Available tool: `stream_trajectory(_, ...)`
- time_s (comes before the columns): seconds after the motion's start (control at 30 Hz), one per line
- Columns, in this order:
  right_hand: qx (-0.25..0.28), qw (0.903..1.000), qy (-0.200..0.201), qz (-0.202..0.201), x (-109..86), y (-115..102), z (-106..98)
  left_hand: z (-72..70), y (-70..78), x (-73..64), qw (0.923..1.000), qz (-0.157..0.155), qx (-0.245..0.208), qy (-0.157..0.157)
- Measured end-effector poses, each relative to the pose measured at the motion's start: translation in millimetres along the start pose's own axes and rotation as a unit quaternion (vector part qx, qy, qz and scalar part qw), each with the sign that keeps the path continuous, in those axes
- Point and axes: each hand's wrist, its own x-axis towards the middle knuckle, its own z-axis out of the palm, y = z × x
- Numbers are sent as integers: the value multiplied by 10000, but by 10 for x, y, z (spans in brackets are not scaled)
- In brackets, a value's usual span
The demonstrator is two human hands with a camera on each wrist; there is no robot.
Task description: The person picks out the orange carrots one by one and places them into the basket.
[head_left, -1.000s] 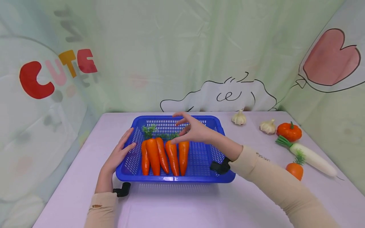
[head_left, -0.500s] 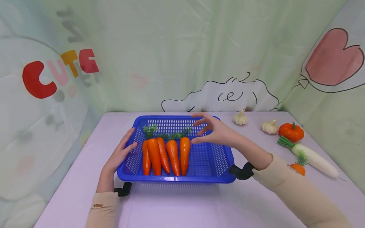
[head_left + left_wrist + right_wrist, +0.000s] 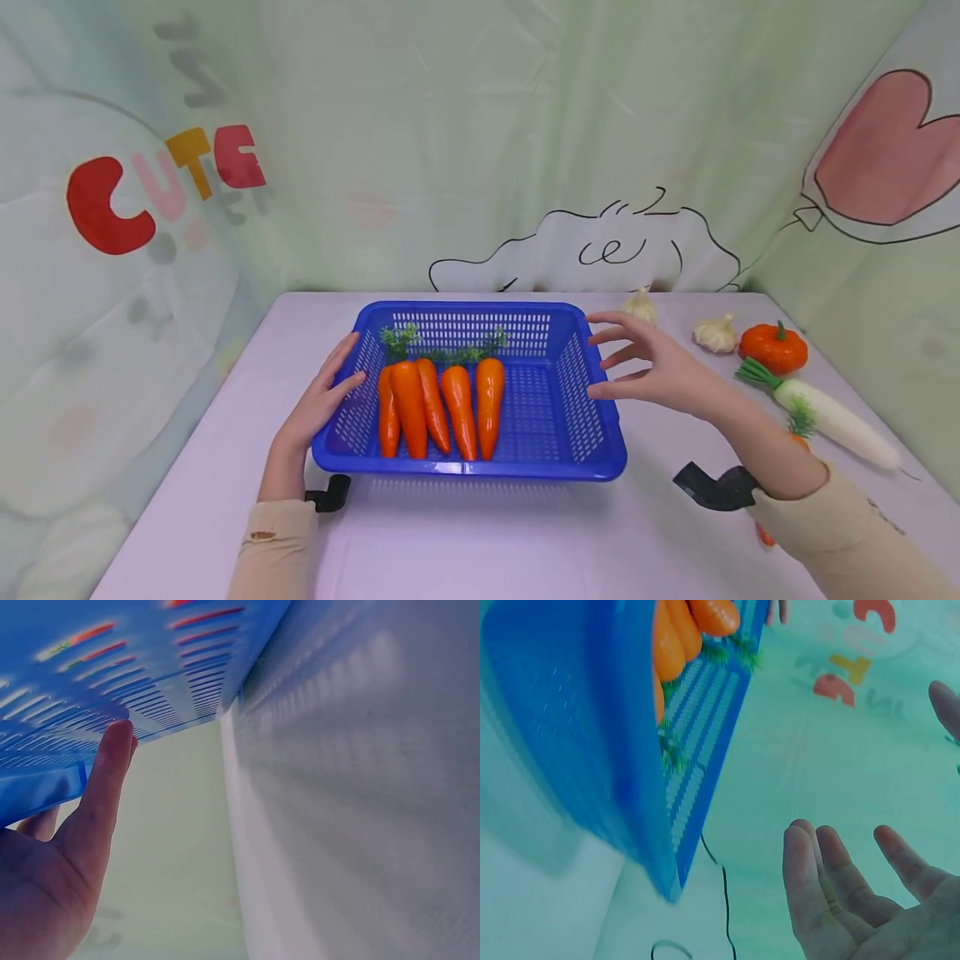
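Note:
A blue perforated basket [image 3: 442,469] stands mid-table with several orange carrots [image 3: 408,408] side by side in its left half, green leafy tops toward the back. My left hand [image 3: 315,408] holds the basket's left side, thumb over the rim; in the left wrist view a finger lies against the slatted blue wall [image 3: 172,682]. Just beside the right rim, my right hand [image 3: 648,362] has its fingers spread and loosely bent, holding nothing. The right wrist view shows those fingers [image 3: 840,877] apart from the basket.
On the table's right lie two garlic bulbs [image 3: 716,334], a small orange pumpkin [image 3: 772,348] and a white radish [image 3: 836,422]. Another carrot [image 3: 765,535] is mostly hidden under my right wrist. Printed curtains [image 3: 412,167] stand close behind the table.
My right hand has moved right, from over the carrots to beyond the basket's right rim. The carrots have kept their places, and my left hand has stayed on the basket's left side.

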Motion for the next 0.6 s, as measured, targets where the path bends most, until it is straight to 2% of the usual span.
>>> stream_trajectory(0.17,-238,9992,309,-47,-188,114,-127,6,8,-22,10000,-60,39,9)
stream_trajectory(0.4,-482,9959,747,191,-448,322,-270,17,17,-31,9999,71,141,16)
stream_trajectory(0.6,-507,9927,1054,290,-637,535,-361,16,23,-42,9998,6,189,7)
